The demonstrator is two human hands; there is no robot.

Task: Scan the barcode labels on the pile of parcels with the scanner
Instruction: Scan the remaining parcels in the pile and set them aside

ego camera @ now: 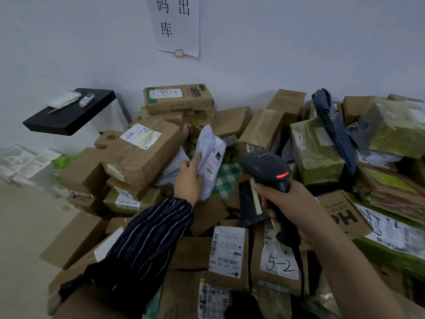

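Note:
A big pile of brown cardboard parcels (142,155) and mailer bags fills the floor against the wall. My left hand (187,178) grips a white soft mailer bag (210,157) at the pile's middle, its barcode label facing right. My right hand (292,208) holds the black handheld scanner (264,168) by its handle, a red light glowing on its side. The scanner head sits just right of the white bag, pointing toward it. A box marked "5-2" (279,263) and a box with a barcode label (227,252) lie below my hands.
A black wall shelf (69,122) at the left carries small white items. A paper sign (178,24) hangs on the wall. White foam pieces (25,164) lie on the floor at left. Green-taped boxes (317,150) and a dark mailer bag (333,125) crowd the right side.

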